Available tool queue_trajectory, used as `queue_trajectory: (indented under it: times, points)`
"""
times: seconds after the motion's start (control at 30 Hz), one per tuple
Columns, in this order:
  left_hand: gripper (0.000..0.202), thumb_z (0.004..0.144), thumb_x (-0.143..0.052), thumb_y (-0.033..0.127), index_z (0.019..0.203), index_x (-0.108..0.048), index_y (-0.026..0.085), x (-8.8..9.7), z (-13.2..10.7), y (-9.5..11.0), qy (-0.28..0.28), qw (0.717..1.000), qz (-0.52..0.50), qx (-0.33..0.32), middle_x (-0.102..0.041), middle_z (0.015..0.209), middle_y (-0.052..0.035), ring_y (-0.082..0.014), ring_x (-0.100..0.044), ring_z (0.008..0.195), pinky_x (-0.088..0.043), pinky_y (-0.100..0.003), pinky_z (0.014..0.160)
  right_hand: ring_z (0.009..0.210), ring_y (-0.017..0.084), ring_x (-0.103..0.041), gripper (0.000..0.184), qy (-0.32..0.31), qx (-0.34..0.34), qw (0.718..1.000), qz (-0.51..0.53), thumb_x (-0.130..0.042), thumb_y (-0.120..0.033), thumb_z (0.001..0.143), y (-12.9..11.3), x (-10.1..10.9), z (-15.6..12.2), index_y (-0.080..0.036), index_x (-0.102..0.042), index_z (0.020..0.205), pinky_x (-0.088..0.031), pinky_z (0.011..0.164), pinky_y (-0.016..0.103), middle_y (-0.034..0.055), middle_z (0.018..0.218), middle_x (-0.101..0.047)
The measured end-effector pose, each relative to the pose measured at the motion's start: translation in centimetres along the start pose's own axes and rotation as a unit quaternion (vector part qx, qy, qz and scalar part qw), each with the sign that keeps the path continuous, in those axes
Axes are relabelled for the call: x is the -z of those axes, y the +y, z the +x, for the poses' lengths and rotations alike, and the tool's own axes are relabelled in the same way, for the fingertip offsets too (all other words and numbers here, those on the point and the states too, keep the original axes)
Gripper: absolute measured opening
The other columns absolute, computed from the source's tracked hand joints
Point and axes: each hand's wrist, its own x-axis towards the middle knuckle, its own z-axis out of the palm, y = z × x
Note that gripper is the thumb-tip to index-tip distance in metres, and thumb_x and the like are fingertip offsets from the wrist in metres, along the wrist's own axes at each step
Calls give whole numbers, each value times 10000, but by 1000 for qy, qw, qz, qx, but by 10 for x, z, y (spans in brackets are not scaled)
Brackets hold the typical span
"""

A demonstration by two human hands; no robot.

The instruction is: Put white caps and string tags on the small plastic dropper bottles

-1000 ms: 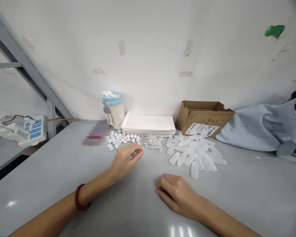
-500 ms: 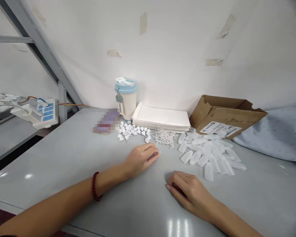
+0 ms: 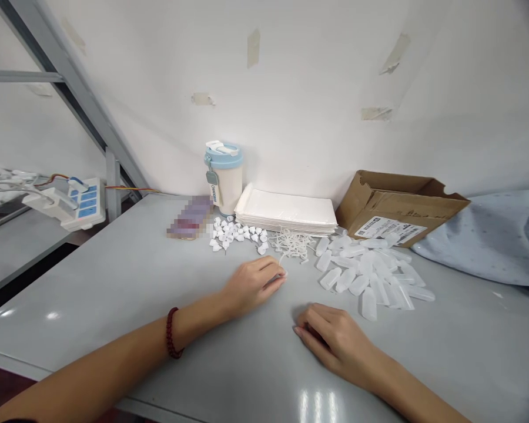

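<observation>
My left hand, with a dark red bead bracelet at its wrist, rests mid-table with thumb and fingers pinched together. A thin white cord runs from its fingertips towards a tangled heap of white cords. My right hand lies on the table to the right, fingers curled in loosely; I see nothing in it. Just beyond it spreads a pile of translucent rounded plastic pieces. Small white cone-like pieces lie in a cluster beyond my left hand.
At the back stand a cream cup with blue lid, a stack of flat white packets and an open cardboard box. A blurred phone-like object lies left of them. Pale blue fabric is at right, a power strip at far left.
The view has shifted slightly. My left hand keeps its pinch and my right hand stays curled, both almost still.
</observation>
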Motion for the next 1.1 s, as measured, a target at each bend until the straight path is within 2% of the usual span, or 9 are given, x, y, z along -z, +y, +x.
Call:
queue_trajectory:
  times: [0.37, 0.5, 0.73, 0.83, 0.93, 1.1]
  points:
    - [104, 920, -496, 177, 918, -599, 158, 0, 0, 1, -10, 1000, 9, 7, -656, 880, -61, -137, -624, 784, -520, -239, 710, 591, 128, -515, 171, 15, 2, 1000, -2, -421, -168, 937, -1, 0, 1, -203, -489, 783, -408, 542, 243, 7, 685, -568]
    - [96, 917, -504, 164, 918, -600, 160, 0, 0, 0, -10, 1000, 11, 3, -654, 874, -53, -135, -621, 787, -513, -236, 723, 619, 132, -510, 143, 69, -1, 998, -1, -435, -154, 928, 2, 0, 0, -192, -505, 810, -418, 546, 239, 19, 706, -553]
    - [92, 910, -520, 143, 924, -609, 163, 0, 0, 0, -8, 1000, 8, -5, -656, 881, -43, -128, -618, 781, -498, -226, 707, 640, 130, -530, 124, 149, -73, 986, -9, -453, -168, 932, 15, 6, 1, -183, -532, 837, -460, 575, 247, 34, 744, -565]
    - [100, 914, -513, 155, 925, -612, 168, 0, -1, -1, -10, 1000, 7, 1, -658, 882, -44, -127, -618, 780, -502, -228, 712, 739, 167, -546, 105, 183, -66, 978, -76, -454, -155, 927, 18, 10, 2, -184, -543, 878, -477, 640, 286, 62, 804, -593]
    - [101, 914, -512, 162, 926, -613, 169, 0, -1, -1, -11, 1000, 8, 4, -661, 885, -48, -130, -623, 784, -507, -231, 717, 849, 234, -533, 98, 207, -86, 956, -191, -476, -187, 919, 24, 14, 2, -155, -565, 949, -476, 691, 353, 131, 926, -608]
    - [101, 908, -515, 175, 913, -616, 167, 0, 0, 1, -13, 1000, 14, 6, -666, 877, -53, -130, -628, 772, -514, -230, 708, 1004, 323, -510, 292, 181, -138, 935, -270, -498, -346, 919, 35, 13, 0, -117, -567, 1087, -459, 746, 427, 199, 1082, -586]
